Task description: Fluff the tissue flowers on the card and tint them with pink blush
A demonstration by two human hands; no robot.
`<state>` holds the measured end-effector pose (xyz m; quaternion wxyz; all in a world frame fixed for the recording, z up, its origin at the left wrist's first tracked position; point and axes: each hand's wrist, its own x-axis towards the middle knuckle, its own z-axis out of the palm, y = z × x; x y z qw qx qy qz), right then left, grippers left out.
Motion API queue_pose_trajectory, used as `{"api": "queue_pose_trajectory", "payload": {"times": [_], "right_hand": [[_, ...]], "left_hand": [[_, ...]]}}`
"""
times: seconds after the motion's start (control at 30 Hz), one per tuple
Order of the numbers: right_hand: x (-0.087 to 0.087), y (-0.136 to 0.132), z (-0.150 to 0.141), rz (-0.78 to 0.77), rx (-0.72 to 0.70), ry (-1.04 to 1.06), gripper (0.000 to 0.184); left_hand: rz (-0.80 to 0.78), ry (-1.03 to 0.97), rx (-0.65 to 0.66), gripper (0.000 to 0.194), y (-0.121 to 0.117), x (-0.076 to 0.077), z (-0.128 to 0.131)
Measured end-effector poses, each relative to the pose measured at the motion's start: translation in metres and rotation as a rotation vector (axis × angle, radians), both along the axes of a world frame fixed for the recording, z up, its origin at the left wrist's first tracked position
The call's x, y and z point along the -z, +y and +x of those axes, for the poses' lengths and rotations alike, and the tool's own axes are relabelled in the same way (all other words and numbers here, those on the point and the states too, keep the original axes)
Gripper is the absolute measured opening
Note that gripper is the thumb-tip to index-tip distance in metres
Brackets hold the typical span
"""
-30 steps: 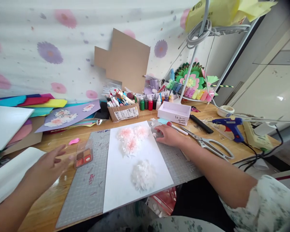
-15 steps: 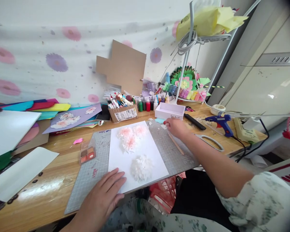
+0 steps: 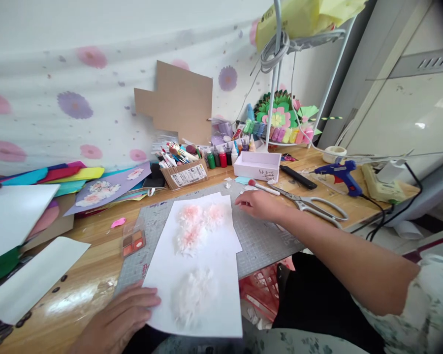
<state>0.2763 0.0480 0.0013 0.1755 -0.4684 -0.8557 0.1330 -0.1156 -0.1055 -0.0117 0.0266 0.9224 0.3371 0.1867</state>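
Note:
My left hand (image 3: 123, 314) grips the lower left edge of a white sheet of paper (image 3: 162, 290), its thumb out of sight. Three pink-tinted fluffy flowers (image 3: 195, 226) sit on the upper part of the sheet, and a white fluffy flower (image 3: 195, 295) sits lower down. The near end of the sheet overhangs the mat edge. A second white sheet (image 3: 235, 241) shows beneath it at the right. My right hand (image 3: 260, 204) hovers low over the grey cutting mat (image 3: 258, 246), fingers loosely bent and holding nothing visible. Just behind it lies a makeup brush (image 3: 266, 188) with a pinkish-red tip.
Large scissors (image 3: 317, 204) and a blue glue gun (image 3: 339, 174) lie to the right. A colour palette (image 3: 133, 242) rests left of the paper. Behind are a white box (image 3: 257, 167), paint bottles (image 3: 223, 157) and a cardboard box of brushes (image 3: 186, 174).
The top sheet with the flowers has slid and turned towards me with my left hand, uncovering another sheet. My right hand has let go of the brush and moved left and nearer.

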Motion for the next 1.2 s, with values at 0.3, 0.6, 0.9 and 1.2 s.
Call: {"api": "queue_pose_trajectory", "payload": {"times": [0.3,0.6,0.9,1.2], "right_hand": [[0.017,0.005,-0.019,-0.076,-0.272,0.1,0.034],[0.023,0.004,-0.009,-0.068,-0.304,0.173,0.036],[0.025,0.006,-0.007,-0.056,-0.322,0.16,0.029],[0.018,0.0,-0.016,-0.023,-0.212,0.066,0.038]], "left_hand": [[-0.036,0.177,-0.052,0.027,0.064,-0.049,0.059],[-0.051,0.393,-0.028,0.046,0.148,-0.036,0.145],[-0.033,0.335,0.02,0.032,0.15,-0.021,0.131],[-0.073,0.311,0.018,0.029,0.147,-0.02,0.124]]}}
